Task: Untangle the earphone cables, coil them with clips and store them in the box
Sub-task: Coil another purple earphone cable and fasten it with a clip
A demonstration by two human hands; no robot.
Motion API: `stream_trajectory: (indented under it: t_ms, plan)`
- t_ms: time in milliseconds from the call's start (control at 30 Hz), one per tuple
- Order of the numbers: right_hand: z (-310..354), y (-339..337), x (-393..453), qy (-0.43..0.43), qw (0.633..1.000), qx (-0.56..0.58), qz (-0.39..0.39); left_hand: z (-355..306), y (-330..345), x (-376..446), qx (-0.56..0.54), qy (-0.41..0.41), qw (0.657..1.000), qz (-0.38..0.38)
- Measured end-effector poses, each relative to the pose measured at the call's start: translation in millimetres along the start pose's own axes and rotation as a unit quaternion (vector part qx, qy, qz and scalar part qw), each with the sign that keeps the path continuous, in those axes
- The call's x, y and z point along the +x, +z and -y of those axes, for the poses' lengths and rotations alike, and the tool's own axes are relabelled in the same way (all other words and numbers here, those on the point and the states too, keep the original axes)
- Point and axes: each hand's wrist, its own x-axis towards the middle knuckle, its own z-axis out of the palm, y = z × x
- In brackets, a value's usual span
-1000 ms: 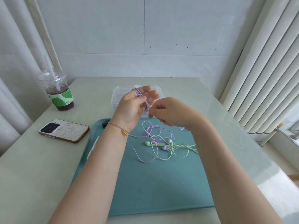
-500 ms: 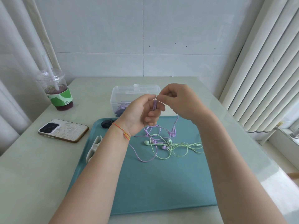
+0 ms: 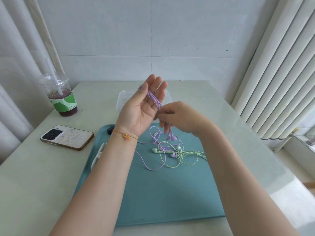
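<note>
- The left hand (image 3: 144, 106) is raised above the far edge of the teal tray (image 3: 170, 193), palm up and fingers straight. It seems to serve as a former: turns of the purple earphone cable (image 3: 154, 99) lie across the fingers, which keeps the coil flat and even.
- The right hand (image 3: 180, 116) sits just beside the left palm, fingertips pinched on the purple cable where it leaves the coil. That grip probably keeps tension on the strand and guides the next turn.
- Below the right hand the free purple strand hangs to the tray, one purple earbud (image 3: 171, 136) dangling. The rest loops through the green earphone cable (image 3: 184, 155) near the tray's middle, so the two sets look only partly separated.
- A clear plastic box (image 3: 122, 101) stands on the table (image 3: 34, 184) just past the tray's far edge, behind the left hand, close enough to drop a finished coil in.
- A white clip (image 3: 98, 154) lies along the tray's left edge, partly hidden by the left forearm, and a dark object (image 3: 110, 129) sits at the far left corner. What it is cannot be told.
- A phone (image 3: 67, 138) and a drink cup (image 3: 59, 96) stand on the table's left side, well apart from the work.
</note>
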Motion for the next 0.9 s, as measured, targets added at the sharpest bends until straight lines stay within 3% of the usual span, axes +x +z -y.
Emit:
stream_trajectory:
  t_ms: [133,300,500,600,667,800,900]
  plan:
    - [2,-1,0,0.009,1.000,-0.001,0.012,1,-6,3,0.150,0.044,0.987,-0.033]
    - [4,-4,-4,0.029,0.998,-0.048,0.010,11,-15,4,0.327,0.057,0.940,-0.075]
    - [13,-6,-8,0.016,0.991,-0.130,-0.008,22,-18,4,0.530,0.002,0.839,-0.128]
    - [12,-10,-9,0.005,0.989,-0.140,-0.041,23,-17,3,0.561,-0.057,0.817,-0.125]
    - [11,-11,-8,-0.003,0.991,-0.119,-0.058,22,-15,3,0.557,-0.094,0.816,-0.121]
    - [10,-12,-7,-0.029,0.992,-0.098,-0.078,20,-13,1,0.452,-0.204,0.865,-0.083]
    - [10,-13,-7,-0.042,0.993,-0.083,-0.078,19,-13,0,0.396,-0.255,0.881,-0.047]
